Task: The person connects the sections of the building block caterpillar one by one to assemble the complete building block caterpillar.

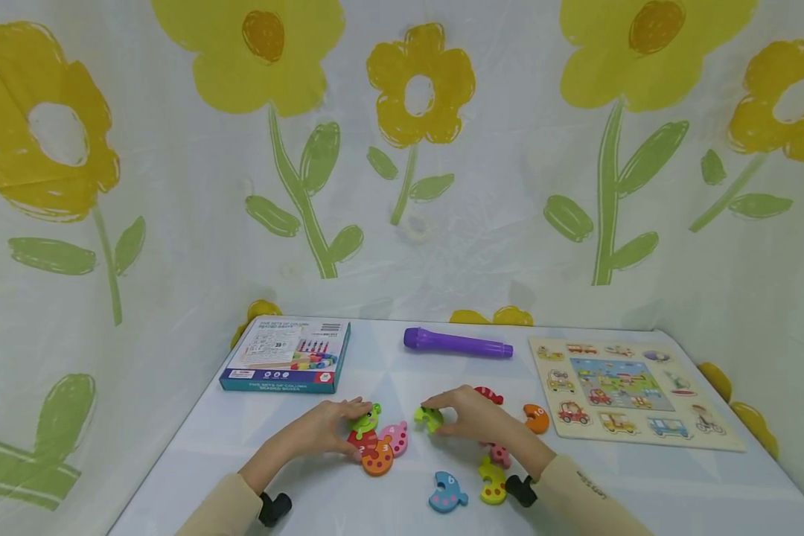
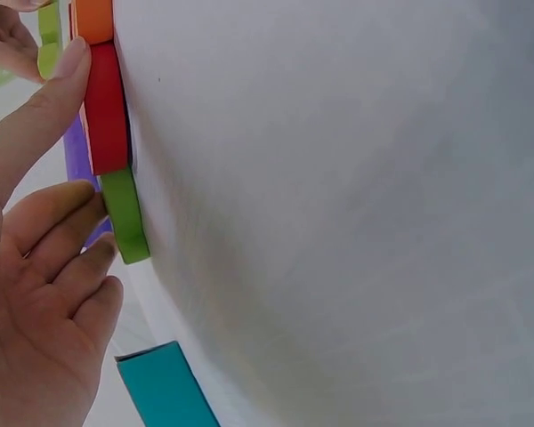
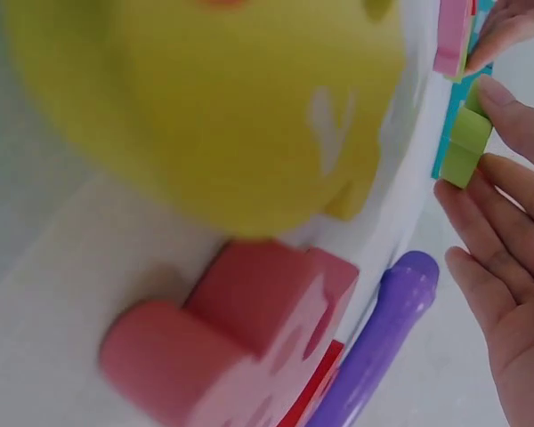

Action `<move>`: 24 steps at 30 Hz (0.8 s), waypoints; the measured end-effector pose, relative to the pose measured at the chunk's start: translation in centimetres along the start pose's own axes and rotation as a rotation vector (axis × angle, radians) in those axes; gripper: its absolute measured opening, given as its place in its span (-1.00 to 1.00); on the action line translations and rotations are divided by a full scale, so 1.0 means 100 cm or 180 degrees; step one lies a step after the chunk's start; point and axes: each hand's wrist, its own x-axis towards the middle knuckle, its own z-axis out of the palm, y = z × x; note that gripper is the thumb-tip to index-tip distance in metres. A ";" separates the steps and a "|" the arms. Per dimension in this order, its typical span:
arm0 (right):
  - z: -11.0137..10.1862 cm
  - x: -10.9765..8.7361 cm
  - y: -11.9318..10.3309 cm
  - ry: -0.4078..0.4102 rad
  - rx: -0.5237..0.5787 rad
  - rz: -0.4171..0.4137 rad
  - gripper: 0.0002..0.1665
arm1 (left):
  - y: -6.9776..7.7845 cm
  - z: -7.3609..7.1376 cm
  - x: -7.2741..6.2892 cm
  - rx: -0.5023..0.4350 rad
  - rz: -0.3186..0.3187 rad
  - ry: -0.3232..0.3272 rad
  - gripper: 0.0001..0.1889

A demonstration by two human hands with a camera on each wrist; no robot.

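Observation:
My left hand point(image 1: 318, 430) holds a joined group of puzzle pieces on the table, thumb on one side and fingers by the other. The group has a green frog-like head point(image 1: 365, 424), a red piece point(image 2: 107, 107), an orange piece point(image 1: 377, 463) numbered 3 and a pink piece point(image 1: 397, 436) numbered 4. Just right of the group, my right hand point(image 1: 477, 417) pinches a light green puzzle piece point(image 3: 466, 147) between thumb and fingers. In the right wrist view this piece stands apart from the pink one. Whatever number it carries cannot be read.
Loose pieces lie near my right arm: blue point(image 1: 446, 494), yellow point(image 1: 492, 484), pink point(image 1: 499, 455), red point(image 1: 489, 394) and orange point(image 1: 537, 420). Behind are a boxed bead set point(image 1: 284, 353) at left, a purple toy microphone point(image 1: 458, 343), and a wooden vehicle puzzle board point(image 1: 633, 428) at right.

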 end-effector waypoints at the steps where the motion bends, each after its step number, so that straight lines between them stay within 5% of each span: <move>1: 0.000 0.001 -0.001 0.0008 0.0002 -0.0008 -0.47 | 0.000 0.000 0.000 -0.0001 -0.0001 0.0002 -0.16; 24: 0.004 0.015 -0.018 0.0015 -0.0004 -0.0001 -0.47 | 0.000 -0.001 0.000 -0.0013 0.0016 0.0015 -0.16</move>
